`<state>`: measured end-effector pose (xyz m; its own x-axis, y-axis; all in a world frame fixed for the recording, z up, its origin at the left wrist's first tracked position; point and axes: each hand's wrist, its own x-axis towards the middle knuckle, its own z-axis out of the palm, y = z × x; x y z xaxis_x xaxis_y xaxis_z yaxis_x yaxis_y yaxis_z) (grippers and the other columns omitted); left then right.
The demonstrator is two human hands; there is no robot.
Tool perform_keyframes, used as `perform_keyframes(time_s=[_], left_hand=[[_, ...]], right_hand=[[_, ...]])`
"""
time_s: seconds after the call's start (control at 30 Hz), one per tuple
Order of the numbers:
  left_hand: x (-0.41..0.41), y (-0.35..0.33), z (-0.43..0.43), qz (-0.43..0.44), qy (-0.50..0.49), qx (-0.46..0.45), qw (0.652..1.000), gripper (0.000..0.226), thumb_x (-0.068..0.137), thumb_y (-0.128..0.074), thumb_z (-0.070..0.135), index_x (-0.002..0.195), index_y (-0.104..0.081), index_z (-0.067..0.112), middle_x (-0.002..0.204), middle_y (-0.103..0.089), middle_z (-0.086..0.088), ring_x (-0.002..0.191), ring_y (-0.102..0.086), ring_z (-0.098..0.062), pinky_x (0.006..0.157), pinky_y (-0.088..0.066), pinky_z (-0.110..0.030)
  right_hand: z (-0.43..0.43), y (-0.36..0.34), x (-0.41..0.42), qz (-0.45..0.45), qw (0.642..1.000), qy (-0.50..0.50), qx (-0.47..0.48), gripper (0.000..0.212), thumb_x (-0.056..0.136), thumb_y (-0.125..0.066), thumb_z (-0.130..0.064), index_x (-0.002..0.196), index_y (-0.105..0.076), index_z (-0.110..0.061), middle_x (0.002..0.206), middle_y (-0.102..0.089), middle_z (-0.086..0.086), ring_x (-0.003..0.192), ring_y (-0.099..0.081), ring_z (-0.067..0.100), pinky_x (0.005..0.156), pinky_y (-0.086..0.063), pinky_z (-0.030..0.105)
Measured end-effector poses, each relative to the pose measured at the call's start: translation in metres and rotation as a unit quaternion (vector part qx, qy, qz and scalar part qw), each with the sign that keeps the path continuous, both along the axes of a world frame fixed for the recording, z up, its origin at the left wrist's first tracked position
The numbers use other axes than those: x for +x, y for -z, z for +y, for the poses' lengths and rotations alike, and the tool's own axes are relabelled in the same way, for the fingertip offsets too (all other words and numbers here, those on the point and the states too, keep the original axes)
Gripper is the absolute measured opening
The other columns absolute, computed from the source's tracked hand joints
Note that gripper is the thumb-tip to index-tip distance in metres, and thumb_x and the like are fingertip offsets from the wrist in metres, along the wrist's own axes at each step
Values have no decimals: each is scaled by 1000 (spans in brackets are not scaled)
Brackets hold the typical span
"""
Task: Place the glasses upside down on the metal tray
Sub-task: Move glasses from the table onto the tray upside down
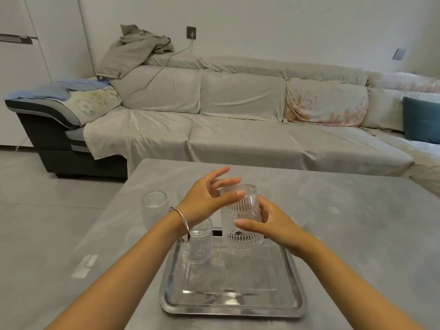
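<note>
A square metal tray (pixel 234 308) lies on the grey table near me. A small ribbed glass (pixel 197 246) stands upside down in the tray's far left corner. A taller patterned glass (pixel 240 217) is held upside down just above the tray's far right part, its rim low over the metal. My right hand (pixel 273 222) grips its side from the right. My left hand (pixel 209 198), with a silver bangle on the wrist, touches its upper part with fingers spread. A plain clear glass (pixel 154 206) stands upside down on the table left of the tray.
The grey table (pixel 357 234) runs far to the right and back. Another faint clear glass (pixel 294 214) shows behind my right hand. A covered sofa (pixel 238 129) stands beyond the table. Tiled floor (pixel 47 198) lies to the left.
</note>
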<state>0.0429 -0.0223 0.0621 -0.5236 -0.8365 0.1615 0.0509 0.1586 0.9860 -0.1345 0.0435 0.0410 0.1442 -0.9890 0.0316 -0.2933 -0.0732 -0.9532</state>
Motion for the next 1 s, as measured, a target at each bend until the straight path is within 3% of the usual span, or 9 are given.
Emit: perform_keyframes(time_s=[0.1, 0.2, 0.37, 0.5, 0.67, 0.8, 1.0], left_hand=[[1, 8, -2, 0, -31, -8, 999, 63, 67, -65, 45, 125, -48, 27, 122, -62, 6, 112, -59, -3, 96, -48, -22], [15, 31, -11, -74, -112, -45, 990, 43, 84, -58, 33, 124, -51, 22, 128, -57, 3, 123, -49, -10, 108, -37, -32], [34, 81, -14, -196, -127, -48, 971, 58, 81, -66, 26, 133, -41, 20, 138, -46, 3, 123, -40, -8, 101, -31, -23], [35, 102, -15, -188, -148, 7, 971, 58, 80, -66, 31, 132, -42, 22, 129, -49, 3, 113, -45, -9, 94, -36, -21], [35, 117, -13, -133, -155, 82, 975, 41, 79, -64, 40, 116, -52, 27, 112, -60, 6, 102, -56, -9, 72, -42, -13], [34, 123, -15, -112, -160, 98, 976, 33, 78, -64, 41, 108, -53, 31, 106, -60, 10, 99, -56, -5, 74, -43, -16], [35, 125, -18, -111, -156, 100, 976, 40, 79, -63, 42, 114, -53, 27, 105, -60, 12, 97, -56, 0, 71, -42, -14]], right_hand=[[-1, 15, -5, -24, 999, 39, -8, 68, 62, -83, -45, 123, -52, -37, 114, -69, -15, 104, -66, 4, 78, -54, 19], [-4, 30, -11, -42, 996, 80, -15, 75, 52, -86, -52, 118, -53, -38, 115, -68, -13, 104, -66, 4, 82, -55, 23], [-9, 62, -13, -15, 991, 130, -13, 89, 45, -87, -53, 122, -47, -36, 121, -62, -13, 108, -63, 4, 93, -52, 25], [-12, 90, -4, 13, 989, 147, -10, 95, 49, -85, -53, 131, -39, -38, 125, -55, -17, 114, -55, 3, 86, -46, 8], [-18, 116, 5, 21, 987, 160, -9, 95, 42, -81, -63, 122, -32, -50, 119, -47, -27, 111, -50, 2, 92, -41, 18], [-20, 130, 9, 28, 987, 159, -24, 95, 43, -83, -63, 122, -33, -52, 124, -49, -25, 116, -51, 2, 96, -42, 22], [-22, 132, 16, 60, 986, 153, -31, 82, 45, -80, -63, 110, -31, -67, 116, -46, -36, 108, -45, -24, 81, -39, -2]])
